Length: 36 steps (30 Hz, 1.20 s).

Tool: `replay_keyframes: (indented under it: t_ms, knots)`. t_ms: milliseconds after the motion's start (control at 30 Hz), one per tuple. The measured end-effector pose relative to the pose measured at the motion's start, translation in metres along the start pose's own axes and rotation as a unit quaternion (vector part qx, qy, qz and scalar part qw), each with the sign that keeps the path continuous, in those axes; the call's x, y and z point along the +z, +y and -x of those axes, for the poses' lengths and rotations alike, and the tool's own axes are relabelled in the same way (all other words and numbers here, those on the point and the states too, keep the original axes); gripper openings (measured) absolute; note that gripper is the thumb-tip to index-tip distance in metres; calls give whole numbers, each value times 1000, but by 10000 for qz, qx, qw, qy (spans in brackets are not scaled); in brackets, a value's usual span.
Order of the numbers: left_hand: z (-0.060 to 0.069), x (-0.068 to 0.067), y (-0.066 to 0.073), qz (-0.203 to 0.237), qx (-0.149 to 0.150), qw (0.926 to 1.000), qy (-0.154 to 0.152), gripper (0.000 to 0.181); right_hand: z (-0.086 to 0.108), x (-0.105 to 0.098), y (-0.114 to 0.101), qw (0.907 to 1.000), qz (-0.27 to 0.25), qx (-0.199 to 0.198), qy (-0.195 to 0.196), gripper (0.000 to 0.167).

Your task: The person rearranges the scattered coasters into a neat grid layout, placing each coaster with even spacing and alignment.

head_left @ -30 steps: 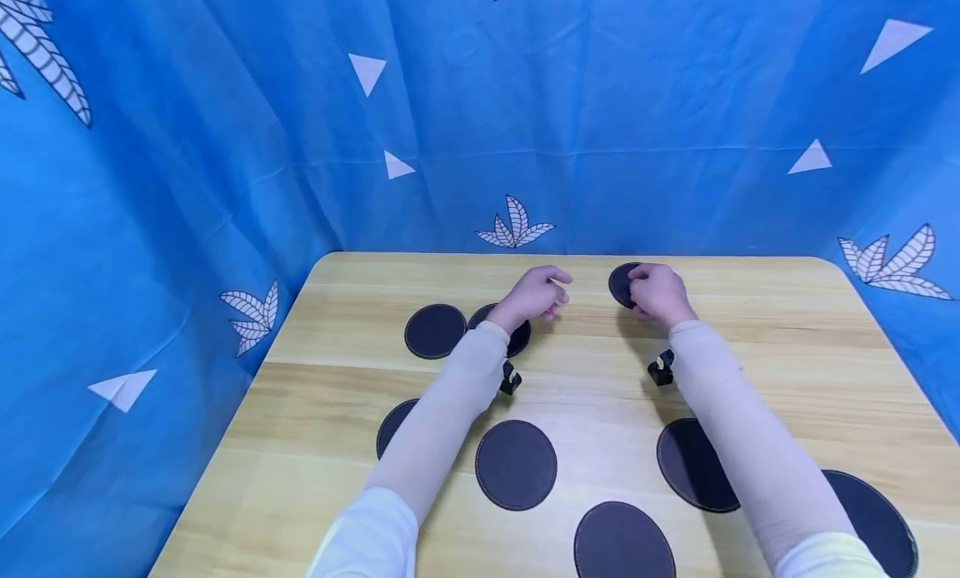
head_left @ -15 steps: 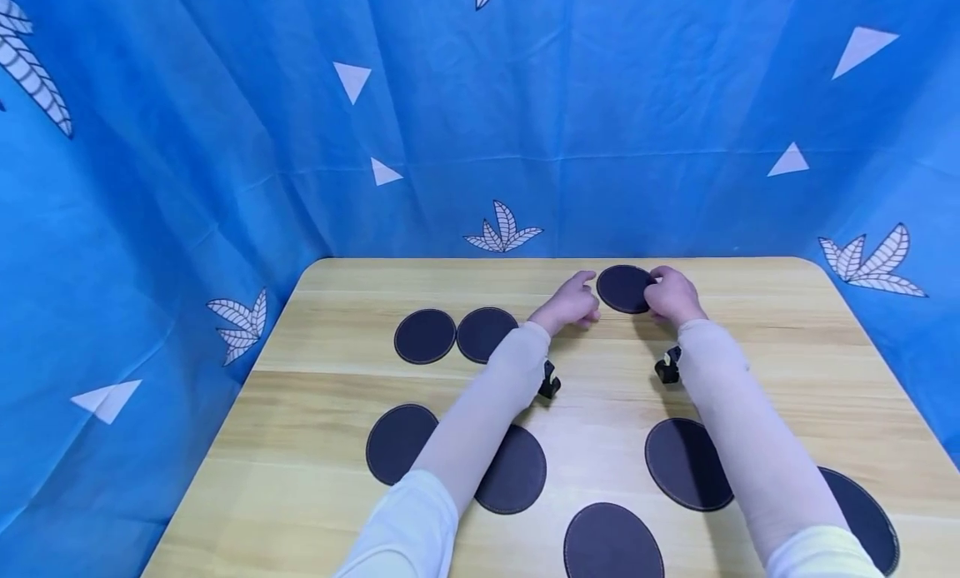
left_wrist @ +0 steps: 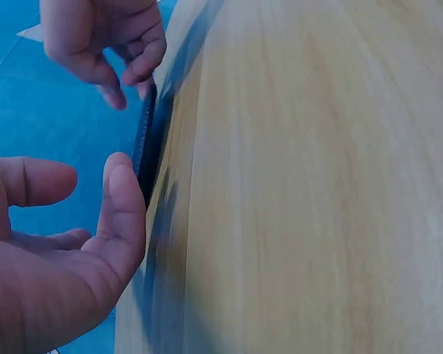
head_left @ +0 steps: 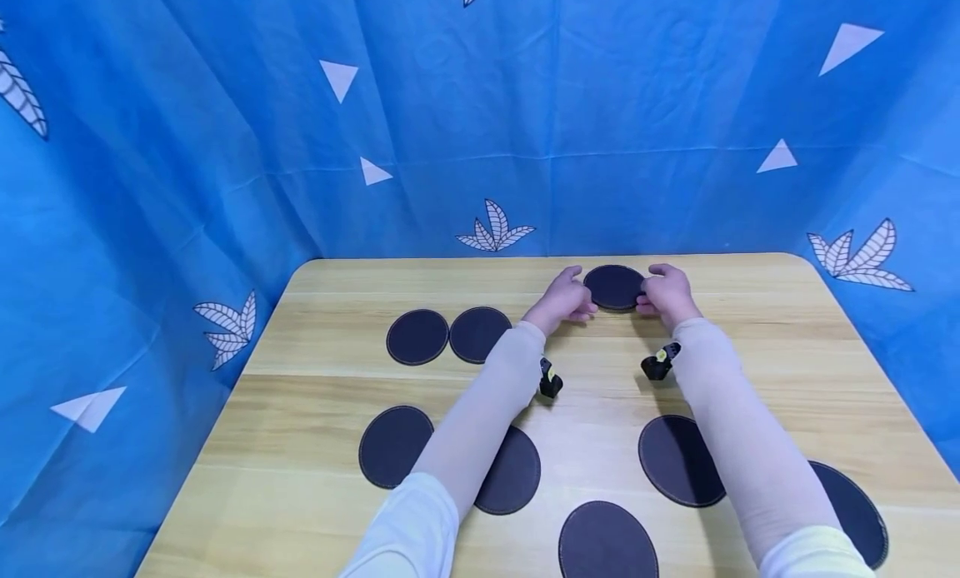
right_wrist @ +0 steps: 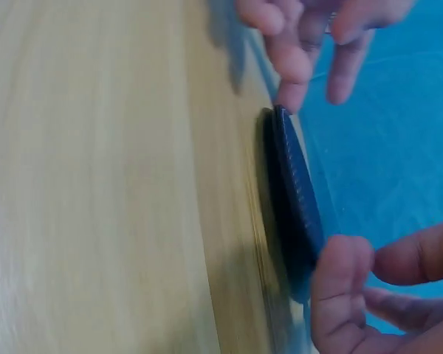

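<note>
A round black coaster (head_left: 613, 287) with a stitched rim is near the table's back edge, between both hands. My left hand (head_left: 564, 300) has its fingertips at the coaster's left edge, the thumb apart from it in the left wrist view. From the other side my right hand (head_left: 666, 295) touches the opposite edge with its fingertips; its thumb (right_wrist: 417, 254) stands off the coaster. Seen edge-on in the right wrist view, the coaster (right_wrist: 299, 184) has a dark band under it; whether that is shadow or another layer, I cannot tell.
More black coasters lie flat on the wooden table (head_left: 300, 445): a pair (head_left: 417, 337) at back left, others (head_left: 607, 540) nearer the front, some partly behind the forearms. A blue patterned curtain (head_left: 450, 103) hangs behind and to the left. Each wrist wears a small black camera (head_left: 551, 380).
The left hand has moved right to the coaster's left edge. The right hand pinched the coaster earlier; its thumb is now off it. The view has shifted slightly.
</note>
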<state>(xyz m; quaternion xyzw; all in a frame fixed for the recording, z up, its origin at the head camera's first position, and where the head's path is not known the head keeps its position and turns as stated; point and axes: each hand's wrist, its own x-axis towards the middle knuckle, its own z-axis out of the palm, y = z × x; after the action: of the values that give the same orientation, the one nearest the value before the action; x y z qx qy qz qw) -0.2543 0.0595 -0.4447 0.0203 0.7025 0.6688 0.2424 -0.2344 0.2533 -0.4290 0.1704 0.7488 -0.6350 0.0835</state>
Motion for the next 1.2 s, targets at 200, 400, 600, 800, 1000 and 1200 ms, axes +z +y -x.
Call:
replay_keyframes:
  t_ms: [200, 400, 600, 800, 1000, 1200]
  knots:
    - [4, -4, 1, 278, -122, 9995, -92, 71, 0, 0, 0, 9981, -601, 157, -18, 54]
    - [7, -6, 2, 483, -181, 9987, 4, 71, 2, 1, 2, 9986, -178, -92, -486, 54]
    - [6, -11, 1, 524, -195, 9984, 106, 72, 3, 4, 4, 9969, 34, -392, -678, 54]
    - [9, -16, 2, 497, -137, 9984, 226, 70, 8, 7, 3, 9947, 229, -636, -772, 52]
    - [13, -21, 4, 399, -102, 9986, 320, 65, 13, 8, -1, 9911, 245, -649, -1139, 57]
    - [15, -24, 2, 402, -26, 9982, 452, 60, 18, 9, -4, 9864, -138, -539, -1547, 63]
